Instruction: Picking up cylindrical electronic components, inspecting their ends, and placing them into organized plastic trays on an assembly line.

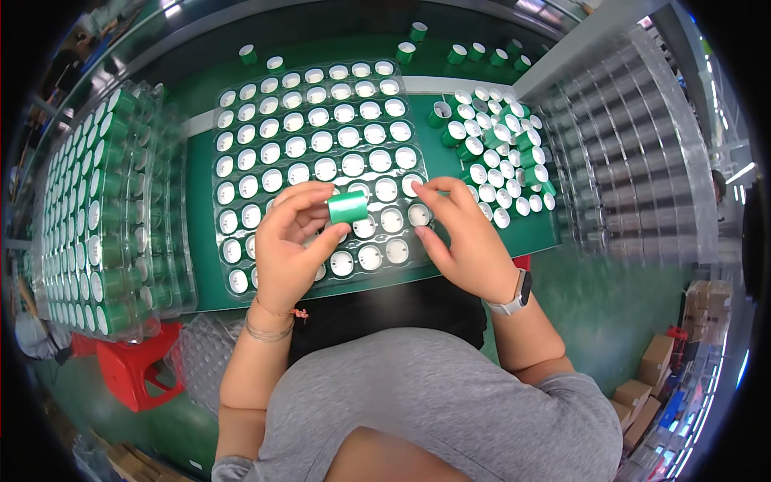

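Observation:
My left hand (287, 245) pinches a green cylinder (348, 207) between its thumb and fingers, tilted on its side above the tray. My right hand (475, 245) hovers at the right edge of the clear plastic tray (241, 281), with thumb and fingertips apart and nothing seen between them. Beside its fingertips sits a white-topped cylinder (418, 214) in a tray pocket. Rows of similar cylinders stand upright in the tray, white round ends up. My left hand and the held cylinder hide several pockets.
Loose green cylinders (498, 153) crowd the green table's right side. A few others (457, 54) stand along the back. Filled trays are stacked at left (112, 209); clear trays (634, 153) stand on edge at right. A red stool (138, 369) is below left, cardboard boxes (632, 394) lower right.

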`<act>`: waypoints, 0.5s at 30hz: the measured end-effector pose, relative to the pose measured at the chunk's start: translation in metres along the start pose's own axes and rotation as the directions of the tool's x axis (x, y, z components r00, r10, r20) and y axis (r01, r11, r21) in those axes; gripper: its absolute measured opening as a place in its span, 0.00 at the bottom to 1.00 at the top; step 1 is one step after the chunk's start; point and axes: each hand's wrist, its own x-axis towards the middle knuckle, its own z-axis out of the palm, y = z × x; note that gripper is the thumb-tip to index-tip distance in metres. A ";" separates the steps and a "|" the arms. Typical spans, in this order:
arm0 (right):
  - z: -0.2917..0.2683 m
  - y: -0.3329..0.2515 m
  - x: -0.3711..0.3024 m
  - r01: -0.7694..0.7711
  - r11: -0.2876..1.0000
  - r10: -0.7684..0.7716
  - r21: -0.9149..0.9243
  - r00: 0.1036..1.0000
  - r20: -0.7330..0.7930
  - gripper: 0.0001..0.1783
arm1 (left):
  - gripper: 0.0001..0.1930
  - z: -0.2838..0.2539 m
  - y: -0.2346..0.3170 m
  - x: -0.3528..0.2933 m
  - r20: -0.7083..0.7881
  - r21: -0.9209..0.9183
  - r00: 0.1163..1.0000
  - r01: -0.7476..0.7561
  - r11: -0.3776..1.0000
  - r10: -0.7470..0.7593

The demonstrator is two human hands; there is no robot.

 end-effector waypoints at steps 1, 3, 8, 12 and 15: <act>-0.001 -0.003 0.000 -0.005 0.996 0.010 0.092 0.998 -0.059 0.28 | 0.21 -0.001 -0.003 -0.002 0.058 -0.008 0.998 -0.017 1.000 0.017; 0.004 -0.011 0.000 -0.040 0.945 0.054 0.324 0.998 -0.034 0.27 | 0.21 0.003 -0.001 -0.004 0.140 -0.014 0.990 -0.004 1.000 0.006; 0.024 -0.018 -0.003 -0.038 0.715 0.103 0.698 0.993 -0.050 0.24 | 0.21 0.019 -0.001 -0.010 0.175 -0.099 0.984 0.039 0.994 -0.022; -0.003 -0.009 -0.018 -0.062 0.917 0.119 0.395 0.985 -0.122 0.21 | 0.16 0.017 0.007 -0.011 0.147 0.339 0.980 -0.177 0.924 0.134; -0.002 -0.002 -0.031 -0.034 0.996 0.042 0.081 0.994 -0.105 0.22 | 0.09 0.001 -0.001 -0.015 0.142 0.405 0.970 -0.237 0.883 0.196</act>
